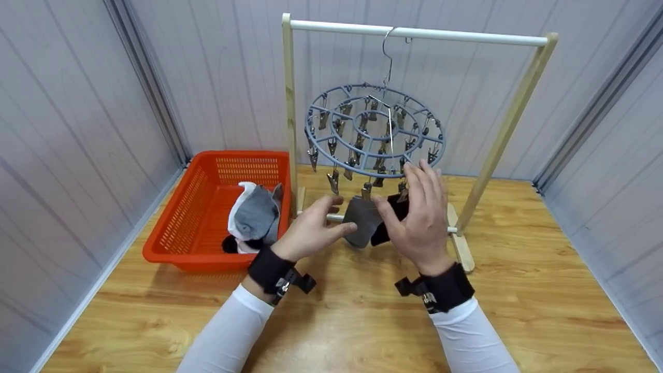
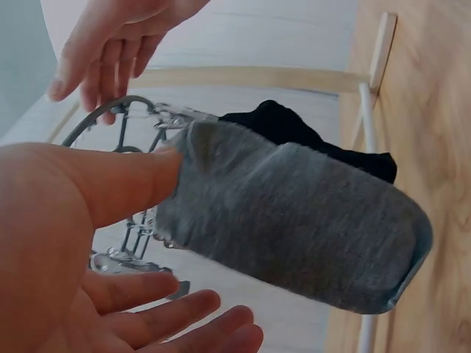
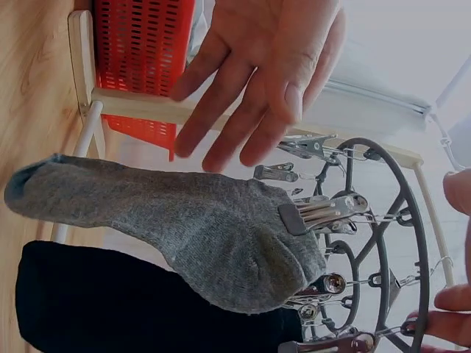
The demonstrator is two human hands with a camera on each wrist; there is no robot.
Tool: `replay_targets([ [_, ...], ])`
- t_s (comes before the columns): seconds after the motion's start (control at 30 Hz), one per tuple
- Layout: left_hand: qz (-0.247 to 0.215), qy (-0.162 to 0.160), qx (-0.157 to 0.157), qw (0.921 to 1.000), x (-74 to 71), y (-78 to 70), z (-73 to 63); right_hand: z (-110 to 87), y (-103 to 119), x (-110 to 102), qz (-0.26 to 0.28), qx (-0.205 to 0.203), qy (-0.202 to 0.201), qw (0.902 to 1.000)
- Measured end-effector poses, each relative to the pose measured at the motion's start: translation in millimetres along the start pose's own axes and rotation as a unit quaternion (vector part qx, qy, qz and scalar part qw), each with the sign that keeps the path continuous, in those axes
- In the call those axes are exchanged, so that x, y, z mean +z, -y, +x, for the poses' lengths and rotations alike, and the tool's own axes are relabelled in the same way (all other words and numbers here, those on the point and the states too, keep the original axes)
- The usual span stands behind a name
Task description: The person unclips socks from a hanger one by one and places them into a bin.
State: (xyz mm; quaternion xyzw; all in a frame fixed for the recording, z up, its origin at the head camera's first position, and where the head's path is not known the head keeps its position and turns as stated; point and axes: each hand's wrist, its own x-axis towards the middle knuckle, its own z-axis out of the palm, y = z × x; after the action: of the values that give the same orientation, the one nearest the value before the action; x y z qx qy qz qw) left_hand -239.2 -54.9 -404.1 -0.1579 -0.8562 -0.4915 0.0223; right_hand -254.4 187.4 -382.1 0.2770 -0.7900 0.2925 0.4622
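A grey sock (image 1: 360, 225) hangs from a metal clip (image 3: 316, 213) at the near rim of a round blue-grey clip hanger (image 1: 370, 168). Close beside it, a black sock (image 3: 110, 301) hangs, partly hidden by the grey one and my right hand in the head view. My left hand (image 1: 313, 230) is left of the grey sock, fingers extended and apart, gripping nothing; its thumb is near the sock's clipped end. My right hand (image 1: 422, 223) is raised at the hanger's right near rim, fingers fairly straight. Whether its fingertips touch the rim, I cannot tell.
The hanger's hook hangs on the white bar (image 1: 466, 37) of a wooden-legged rack (image 1: 518, 119). Several other clips dangle from the ring. At left, an orange basket (image 1: 173, 217) holds grey, white and black cloth items (image 1: 256, 212). Panel walls stand behind and on both sides.
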Motion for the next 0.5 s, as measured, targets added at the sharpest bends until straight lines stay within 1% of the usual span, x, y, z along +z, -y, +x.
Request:
replay_targets([
  [0.1,0.004,-0.002,-0.007,1.0,6.0,0.4,0.8,0.0,1.7,0.3,0.002,-0.008,0.001,1.0],
  [0.17,-0.004,-0.005,-0.006,1.0,10.4,1.6,1.7,0.3,3.1,0.5,0.005,-0.011,0.001,0.9999],
  [0.3,-0.031,-0.011,-0.005,0.9994,19.0,5.4,4.4,0.0,6.4,0.4,0.01,-0.015,0.006,0.9998],
  [0.5,-0.073,-0.018,-0.03,0.9967,25.2,7.8,5.4,-1.0,9.0,0.2,0.021,-0.018,0.016,0.9995],
])
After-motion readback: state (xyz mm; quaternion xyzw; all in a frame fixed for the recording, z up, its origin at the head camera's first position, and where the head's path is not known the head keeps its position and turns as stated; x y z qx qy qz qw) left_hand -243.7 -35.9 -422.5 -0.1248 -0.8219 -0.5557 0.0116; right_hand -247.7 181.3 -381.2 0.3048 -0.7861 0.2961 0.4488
